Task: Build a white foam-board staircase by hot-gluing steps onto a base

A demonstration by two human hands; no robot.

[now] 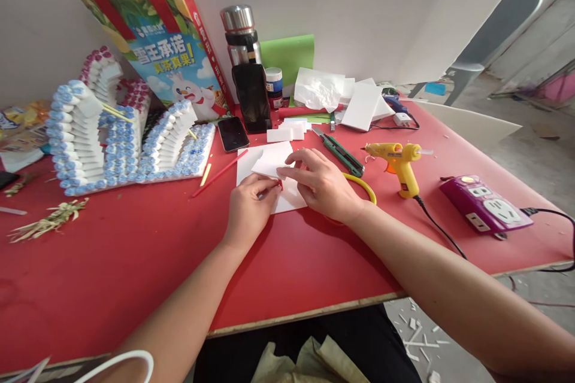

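Observation:
Near the middle of the red table, my left hand (254,206) pinches a small red piece (280,184) at the edge of a white foam piece (272,160). My right hand (321,182) is closed on the right edge of the same foam piece, its fingertips close to the left ones. Beneath both hands lies a white sheet (291,200), partly hidden. A thin red stick (220,173) rests left of the sheet. The fingers cover part of the red piece.
Behind are a green cutter (339,152), a phone (233,133), an upright black phone (252,96) and a steel bottle (238,30). A yellow glue gun (399,164) and purple power strip (487,203) sit right; blue-and-white models (121,143) stand left.

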